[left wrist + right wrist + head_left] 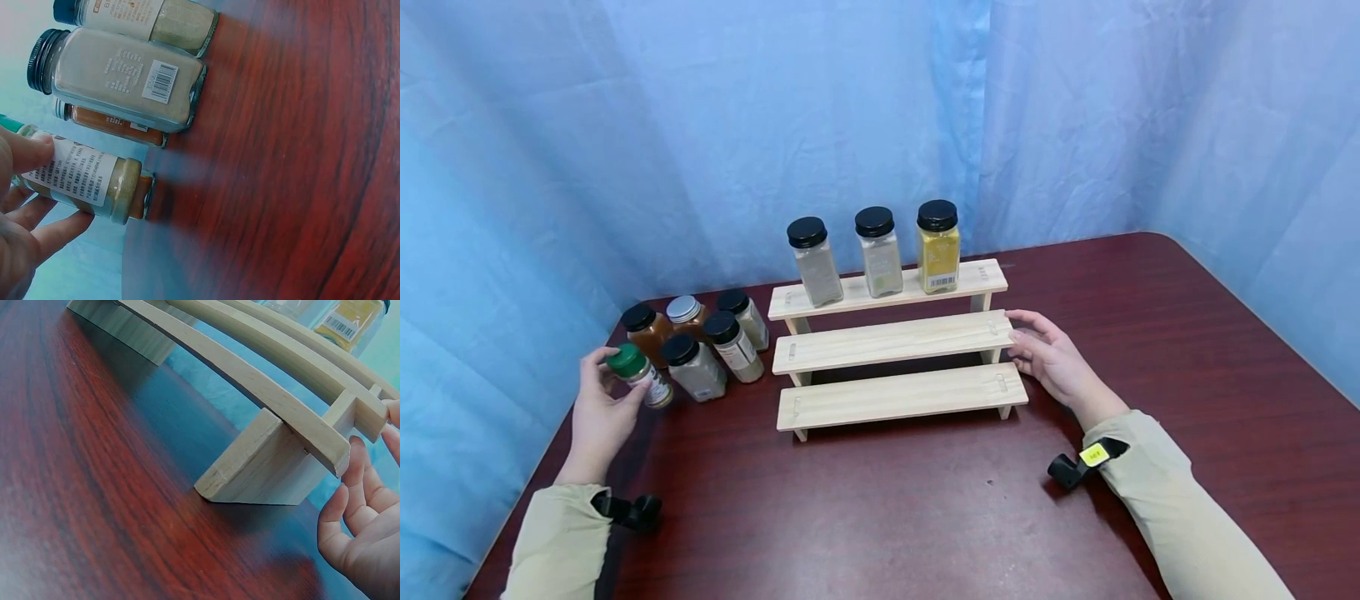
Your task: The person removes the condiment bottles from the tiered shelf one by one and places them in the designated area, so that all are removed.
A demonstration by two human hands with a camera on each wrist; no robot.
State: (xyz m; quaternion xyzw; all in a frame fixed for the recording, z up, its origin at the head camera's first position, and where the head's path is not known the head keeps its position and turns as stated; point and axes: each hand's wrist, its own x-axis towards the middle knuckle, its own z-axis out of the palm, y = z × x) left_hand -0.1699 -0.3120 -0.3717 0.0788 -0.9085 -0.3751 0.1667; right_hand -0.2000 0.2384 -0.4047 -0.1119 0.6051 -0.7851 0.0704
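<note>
My left hand (601, 417) pinches a small spice jar (655, 387) with a green cap, thumb on one side and fingers on the other. In the left wrist view its white printed label (84, 172) faces the camera, and the jar leans slightly. A pale wooden three-step rack (891, 343) stands mid-table. Around the right end of its middle step is my right hand (1056, 362), fingertips at the wood and fingers loosely bent. Three black-capped square jars stand on the top step: two pale ones (820, 275) (882, 265) and one with yellow contents (940, 250).
Right beside the green-capped jar several other spice jars cluster at the table's left: a pale black-capped one (702, 375), a labelled one (739, 354), a brown silver-capped one (691, 315). Blue curtains (775, 125) hang behind the dark red table (887, 517).
</note>
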